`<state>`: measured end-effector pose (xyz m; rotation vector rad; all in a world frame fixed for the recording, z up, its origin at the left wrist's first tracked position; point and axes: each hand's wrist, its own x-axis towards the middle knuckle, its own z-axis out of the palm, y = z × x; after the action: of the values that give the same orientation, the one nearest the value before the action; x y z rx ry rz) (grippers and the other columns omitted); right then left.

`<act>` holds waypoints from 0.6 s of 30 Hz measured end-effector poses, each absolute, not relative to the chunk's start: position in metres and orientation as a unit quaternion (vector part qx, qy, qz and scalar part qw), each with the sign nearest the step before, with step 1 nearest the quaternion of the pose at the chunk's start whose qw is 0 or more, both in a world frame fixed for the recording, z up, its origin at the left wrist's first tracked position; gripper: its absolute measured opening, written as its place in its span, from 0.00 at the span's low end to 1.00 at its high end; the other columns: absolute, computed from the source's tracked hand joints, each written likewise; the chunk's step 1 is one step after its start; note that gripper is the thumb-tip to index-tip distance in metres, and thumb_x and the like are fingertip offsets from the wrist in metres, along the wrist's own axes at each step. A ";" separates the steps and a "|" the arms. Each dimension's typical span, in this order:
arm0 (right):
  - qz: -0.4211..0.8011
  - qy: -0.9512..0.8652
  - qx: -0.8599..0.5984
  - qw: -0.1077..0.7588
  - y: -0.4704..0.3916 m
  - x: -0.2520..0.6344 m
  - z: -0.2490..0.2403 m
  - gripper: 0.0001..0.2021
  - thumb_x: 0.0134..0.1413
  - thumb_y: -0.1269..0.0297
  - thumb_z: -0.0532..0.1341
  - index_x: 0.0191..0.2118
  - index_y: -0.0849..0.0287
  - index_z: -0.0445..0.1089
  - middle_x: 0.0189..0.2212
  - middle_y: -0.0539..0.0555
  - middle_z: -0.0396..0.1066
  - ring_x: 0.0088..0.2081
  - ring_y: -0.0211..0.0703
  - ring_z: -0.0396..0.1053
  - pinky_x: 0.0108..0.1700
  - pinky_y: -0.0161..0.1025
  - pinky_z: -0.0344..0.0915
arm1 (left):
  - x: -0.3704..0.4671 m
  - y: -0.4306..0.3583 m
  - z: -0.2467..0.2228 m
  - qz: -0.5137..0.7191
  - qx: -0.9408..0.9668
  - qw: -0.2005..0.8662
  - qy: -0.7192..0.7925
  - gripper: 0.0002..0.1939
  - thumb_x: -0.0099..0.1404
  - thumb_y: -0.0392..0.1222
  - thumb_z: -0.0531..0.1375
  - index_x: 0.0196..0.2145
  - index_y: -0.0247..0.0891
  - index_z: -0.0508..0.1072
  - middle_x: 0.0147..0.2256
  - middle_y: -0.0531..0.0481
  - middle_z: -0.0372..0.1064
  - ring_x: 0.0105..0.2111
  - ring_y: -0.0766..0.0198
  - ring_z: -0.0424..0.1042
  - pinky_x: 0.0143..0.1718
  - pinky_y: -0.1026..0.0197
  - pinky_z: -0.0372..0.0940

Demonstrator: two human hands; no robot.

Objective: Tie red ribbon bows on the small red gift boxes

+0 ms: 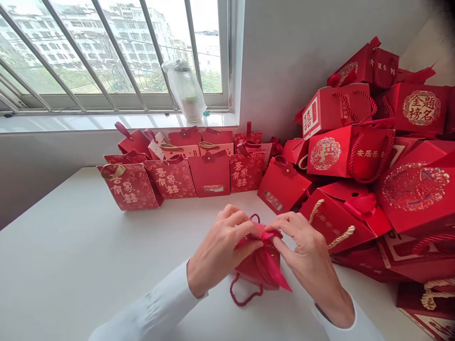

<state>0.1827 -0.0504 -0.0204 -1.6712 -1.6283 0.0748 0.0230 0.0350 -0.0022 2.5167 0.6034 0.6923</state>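
Observation:
A red gift box (254, 267) with dark red rope handles (245, 303) stands on the white table in front of me. Across its top runs a bright red ribbon (273, 270), one tail hanging down over the near side. My left hand (227, 241) pinches the ribbon at its middle between thumb and fingers. From the other side, my right hand (302, 246) grips a loop of the same ribbon at the top of the box. My fingers cover much of the knot area and part of the box top.
Rows of red gift boxes (170, 182) line the wall at the back of the table (88, 265). A tall heap of red boxes (351, 156) rises at the right. On the windowsill stands a bottle in a plastic bag (188, 94), beside the barred window.

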 end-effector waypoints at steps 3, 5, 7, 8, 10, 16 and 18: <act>-0.025 -0.646 -0.647 0.405 -0.050 0.180 -0.026 0.07 0.56 0.73 0.54 0.34 0.56 0.69 0.31 0.50 0.69 0.36 0.42 0.65 0.38 0.37 0.62 | 0.023 0.031 -0.003 0.260 0.911 0.225 0.228 0.06 0.65 0.40 0.57 0.32 0.40 0.72 0.32 0.51 0.68 0.37 0.63 0.58 0.40 0.61 0.62; -0.056 -0.642 -0.644 0.412 -0.051 0.179 -0.031 0.08 0.58 0.74 0.53 0.34 0.57 0.68 0.31 0.50 0.69 0.35 0.42 0.65 0.38 0.38 0.62 | 0.024 0.030 -0.004 0.259 0.911 0.223 0.230 0.06 0.65 0.39 0.57 0.31 0.39 0.71 0.32 0.51 0.68 0.37 0.62 0.58 0.39 0.61 0.62; -0.074 -0.635 -0.644 0.420 -0.052 0.178 -0.036 0.09 0.59 0.74 0.52 0.34 0.57 0.68 0.30 0.50 0.69 0.34 0.41 0.65 0.38 0.38 0.61 | 0.024 0.030 -0.006 0.258 0.911 0.224 0.231 0.06 0.65 0.37 0.56 0.30 0.39 0.71 0.31 0.50 0.67 0.38 0.62 0.58 0.39 0.61 0.62; -0.080 -0.629 -0.645 0.426 -0.052 0.178 -0.038 0.09 0.59 0.74 0.52 0.34 0.57 0.68 0.30 0.50 0.69 0.33 0.40 0.65 0.38 0.37 0.61 | 0.024 0.030 -0.007 0.256 0.911 0.225 0.231 0.06 0.65 0.37 0.56 0.30 0.39 0.70 0.31 0.50 0.67 0.38 0.61 0.58 0.38 0.61 0.62; -0.082 -0.618 -0.648 0.438 -0.052 0.178 -0.041 0.09 0.59 0.75 0.52 0.33 0.58 0.67 0.29 0.50 0.68 0.33 0.40 0.65 0.38 0.36 0.61 | 0.025 0.030 -0.008 0.252 0.911 0.229 0.233 0.06 0.65 0.37 0.56 0.30 0.39 0.70 0.32 0.50 0.66 0.39 0.61 0.57 0.39 0.61 0.62; -0.068 -0.597 -0.662 0.447 -0.052 0.178 -0.042 0.08 0.57 0.75 0.53 0.33 0.58 0.66 0.28 0.48 0.66 0.31 0.38 0.63 0.36 0.34 0.59 | 0.025 0.029 -0.009 0.250 0.912 0.229 0.229 0.07 0.66 0.38 0.56 0.30 0.39 0.69 0.32 0.51 0.66 0.39 0.62 0.57 0.38 0.62 0.61; -0.058 -0.590 -0.668 0.449 -0.052 0.177 -0.042 0.08 0.57 0.74 0.53 0.33 0.57 0.66 0.27 0.47 0.65 0.29 0.37 0.62 0.34 0.33 0.59 | 0.025 0.027 -0.007 0.246 0.917 0.211 0.234 0.06 0.66 0.38 0.55 0.30 0.39 0.69 0.32 0.51 0.66 0.38 0.62 0.58 0.38 0.62 0.61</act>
<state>0.1767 -0.0521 -0.0425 -1.6529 -1.4607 -0.1430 0.0253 0.0272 -0.0069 2.5470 0.6494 0.6822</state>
